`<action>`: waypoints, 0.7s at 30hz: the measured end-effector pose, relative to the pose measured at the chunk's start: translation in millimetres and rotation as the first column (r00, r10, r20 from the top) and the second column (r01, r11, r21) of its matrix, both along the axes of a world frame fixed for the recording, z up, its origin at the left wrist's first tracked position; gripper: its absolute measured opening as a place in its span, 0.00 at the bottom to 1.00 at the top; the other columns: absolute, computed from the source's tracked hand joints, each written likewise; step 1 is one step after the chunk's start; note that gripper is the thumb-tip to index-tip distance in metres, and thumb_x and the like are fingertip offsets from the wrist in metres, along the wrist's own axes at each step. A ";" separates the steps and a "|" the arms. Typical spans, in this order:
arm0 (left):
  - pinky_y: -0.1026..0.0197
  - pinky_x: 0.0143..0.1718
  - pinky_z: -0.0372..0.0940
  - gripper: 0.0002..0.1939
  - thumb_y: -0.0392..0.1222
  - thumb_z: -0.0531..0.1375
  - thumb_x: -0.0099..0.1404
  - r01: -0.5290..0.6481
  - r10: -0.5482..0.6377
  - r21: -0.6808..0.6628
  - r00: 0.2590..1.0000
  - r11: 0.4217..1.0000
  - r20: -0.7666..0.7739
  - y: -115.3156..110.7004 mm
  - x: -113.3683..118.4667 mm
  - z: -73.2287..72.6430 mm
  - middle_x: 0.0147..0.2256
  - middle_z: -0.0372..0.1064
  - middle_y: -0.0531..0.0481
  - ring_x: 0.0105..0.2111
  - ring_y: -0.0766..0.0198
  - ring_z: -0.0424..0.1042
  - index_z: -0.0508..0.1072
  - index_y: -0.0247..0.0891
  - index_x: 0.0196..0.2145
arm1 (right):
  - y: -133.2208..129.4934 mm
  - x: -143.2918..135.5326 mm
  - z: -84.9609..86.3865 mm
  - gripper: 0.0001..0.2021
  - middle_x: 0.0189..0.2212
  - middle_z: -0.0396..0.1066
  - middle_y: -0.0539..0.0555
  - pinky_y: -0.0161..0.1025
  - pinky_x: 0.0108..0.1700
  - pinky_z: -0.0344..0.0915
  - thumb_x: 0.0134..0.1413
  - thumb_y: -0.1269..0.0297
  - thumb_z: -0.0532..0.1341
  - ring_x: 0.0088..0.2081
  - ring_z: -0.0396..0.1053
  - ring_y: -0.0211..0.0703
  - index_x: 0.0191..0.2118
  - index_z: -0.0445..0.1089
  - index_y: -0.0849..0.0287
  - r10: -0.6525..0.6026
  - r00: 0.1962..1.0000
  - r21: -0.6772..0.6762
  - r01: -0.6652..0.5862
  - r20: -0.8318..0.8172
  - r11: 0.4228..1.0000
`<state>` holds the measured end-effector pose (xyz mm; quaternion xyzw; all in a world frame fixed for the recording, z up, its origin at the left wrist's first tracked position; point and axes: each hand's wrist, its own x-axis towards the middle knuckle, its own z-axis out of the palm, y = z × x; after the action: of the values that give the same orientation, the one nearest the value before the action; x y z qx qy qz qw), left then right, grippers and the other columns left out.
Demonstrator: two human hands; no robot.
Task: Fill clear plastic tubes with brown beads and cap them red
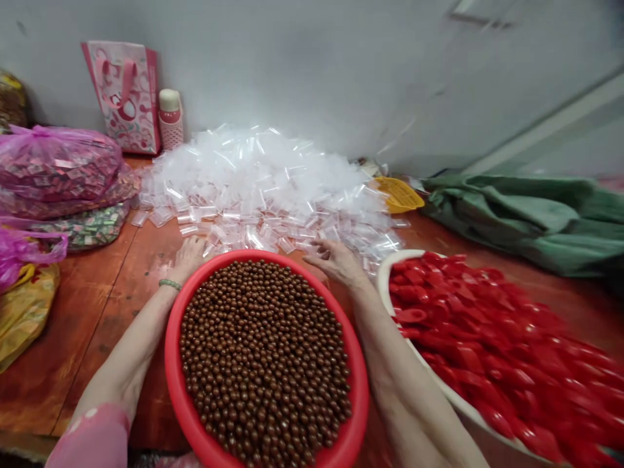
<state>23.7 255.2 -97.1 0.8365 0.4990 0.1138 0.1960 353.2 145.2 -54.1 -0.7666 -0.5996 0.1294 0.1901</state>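
Note:
A red basin full of small round brown balls stands at the near middle. Beyond its rim spreads a big heap of small clear plastic pieces. My left hand, with a green bracelet at the wrist, lies at the heap's near left edge, its fingertips by the clear pieces. My right hand is at the near right edge of the heap, fingers apart, nothing seen in its grasp. At the right, a white tub holds many shiny red plastic pieces.
Pink bags of small packets and a yellow bag lie at the left. A pink patterned bag and a bottle stand by the wall. A yellow basket and green cloth lie at the back right.

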 end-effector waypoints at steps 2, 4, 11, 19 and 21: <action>0.56 0.47 0.64 0.18 0.46 0.55 0.67 0.056 -0.056 -0.002 0.998 0.998 -0.018 1.9 2.7 -4.1 0.47 0.68 0.41 0.48 0.54 0.68 0.67 0.38 0.52 | -9.8 -5.0 12.7 0.24 0.38 0.71 0.57 0.43 0.40 0.68 0.48 0.55 0.63 0.36 0.69 0.46 0.50 0.69 0.61 0.013 0.998 0.101 -0.006 -0.063 0.995; 0.57 0.45 0.64 0.19 0.43 0.54 0.67 0.104 -0.104 -0.002 0.994 0.995 -0.022 2.8 3.2 -6.0 0.46 0.68 0.42 0.46 0.55 0.69 0.65 0.39 0.55 | -22.4 -18.3 25.4 0.24 0.38 0.71 0.55 0.42 0.38 0.69 0.47 0.52 0.65 0.35 0.69 0.45 0.49 0.69 0.58 0.064 0.987 0.176 -0.037 -0.149 0.984; 0.57 0.52 0.61 0.14 0.40 0.51 0.69 0.218 -0.219 -0.030 0.976 0.975 -0.013 -0.6 8.2 -8.4 0.50 0.67 0.42 0.51 0.56 0.65 0.69 0.39 0.50 | -67.1 -93.0 42.9 0.25 0.36 0.70 0.50 0.41 0.39 0.70 0.49 0.55 0.67 0.35 0.72 0.42 0.52 0.63 0.52 0.265 0.694 0.195 -0.179 -0.669 0.964; 0.49 0.54 0.60 0.19 0.38 0.53 0.66 -0.062 0.063 -0.053 0.998 0.997 0.029 -17.2 -22.8 0.2 0.51 0.68 0.36 0.52 0.51 0.65 0.67 0.31 0.53 | -77.1 -147.1 50.6 0.10 0.34 0.73 0.55 0.39 0.39 0.64 0.55 0.61 0.65 0.36 0.71 0.45 0.38 0.67 0.59 0.471 0.877 -0.059 -0.477 -0.092 0.877; 0.49 0.52 0.64 0.22 0.41 0.58 0.62 -0.085 0.094 -0.081 0.989 0.993 0.112 -27.3 -38.8 14.8 0.50 0.70 0.39 0.49 0.52 0.68 0.67 0.31 0.53 | -81.1 -155.0 55.0 0.10 0.33 0.73 0.56 0.38 0.37 0.62 0.57 0.59 0.63 0.35 0.71 0.45 0.35 0.66 0.60 0.496 0.869 -0.151 -0.489 0.011 0.859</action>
<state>-15.1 228.0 -82.3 0.7971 0.5280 0.1515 0.2509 198.2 64.1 0.9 -0.6027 -0.7690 0.1975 0.0806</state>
